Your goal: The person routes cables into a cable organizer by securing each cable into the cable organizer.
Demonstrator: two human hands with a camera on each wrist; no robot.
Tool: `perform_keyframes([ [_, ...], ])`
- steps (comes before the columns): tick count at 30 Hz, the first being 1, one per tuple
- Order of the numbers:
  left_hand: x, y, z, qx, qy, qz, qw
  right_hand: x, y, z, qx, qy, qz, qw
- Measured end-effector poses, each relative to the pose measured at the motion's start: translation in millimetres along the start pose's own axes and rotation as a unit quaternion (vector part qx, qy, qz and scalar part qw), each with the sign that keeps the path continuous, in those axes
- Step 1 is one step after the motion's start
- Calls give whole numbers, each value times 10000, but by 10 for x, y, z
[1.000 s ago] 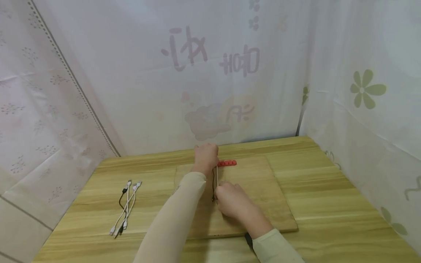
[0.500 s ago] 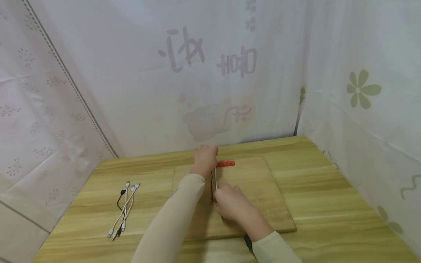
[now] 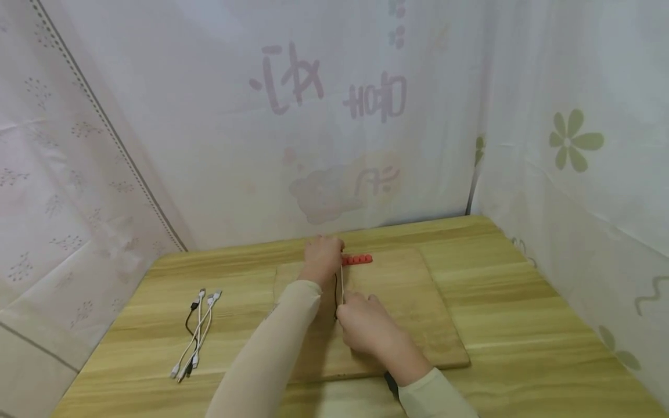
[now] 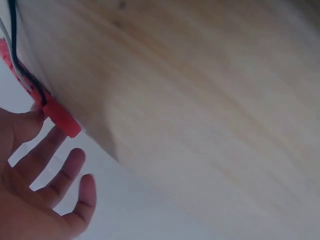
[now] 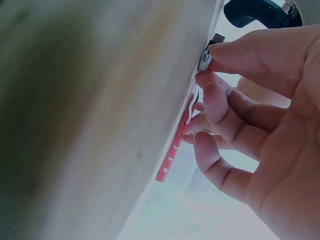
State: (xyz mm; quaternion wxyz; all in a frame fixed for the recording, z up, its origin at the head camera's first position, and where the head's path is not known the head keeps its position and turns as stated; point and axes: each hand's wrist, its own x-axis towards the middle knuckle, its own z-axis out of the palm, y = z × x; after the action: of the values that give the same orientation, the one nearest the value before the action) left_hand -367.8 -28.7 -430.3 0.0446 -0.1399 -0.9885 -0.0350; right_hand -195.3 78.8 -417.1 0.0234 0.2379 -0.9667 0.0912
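Note:
A red cable holder (image 3: 358, 259) with a row of slots lies at the far edge of the wooden board. My left hand (image 3: 322, 258) is at its left end; in the left wrist view the thumb and index finger pinch the red holder (image 4: 62, 120), the other fingers spread apart. A black cable (image 4: 14, 47) and a white cable (image 4: 4, 30) run into the slots. Nearer to me, my right hand (image 3: 368, 325) pinches the plug (image 5: 205, 60) of the white cable (image 3: 342, 281), which stretches straight from the holder. The black cable (image 3: 336, 290) lies just left of it.
Several white and black charging cables (image 3: 198, 337) lie in a loose bundle on the table's left. The wooden board (image 3: 418, 313) covers the table's middle. Printed curtains (image 3: 235, 145) hang behind and at both sides. A dark band (image 3: 391, 384) sits at my right wrist.
My left hand has shifted slightly left along the holder, and its fingertips show more. The right hand keeps its hold on the white cable. The head view has drifted a little.

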Motion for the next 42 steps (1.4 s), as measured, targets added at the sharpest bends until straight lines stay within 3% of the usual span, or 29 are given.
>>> perform_keyframes([
  [4,-72,-11,-53,81,-168,-33,9998,-5,-8,29,18,-90,-10,10000],
  [12,-191,-54,-202,0,-151,85,9998,1,6,16,93,-140,61,9998],
  [21,-368,-99,-259,-128,-198,292,9993,-28,27,-19,298,-67,29,9995],
  [26,-604,2,-432,-260,-257,455,9983,-38,66,-66,350,26,-14,9994],
  [31,-914,51,-568,-708,-326,388,9962,-41,81,-90,332,-74,30,9994],
  [37,-1233,-13,-643,-1017,-31,159,9947,-34,74,-120,285,-90,117,9995],
  [42,-1395,-106,-633,-1195,31,-81,9928,-23,75,-145,256,-136,173,9994],
])
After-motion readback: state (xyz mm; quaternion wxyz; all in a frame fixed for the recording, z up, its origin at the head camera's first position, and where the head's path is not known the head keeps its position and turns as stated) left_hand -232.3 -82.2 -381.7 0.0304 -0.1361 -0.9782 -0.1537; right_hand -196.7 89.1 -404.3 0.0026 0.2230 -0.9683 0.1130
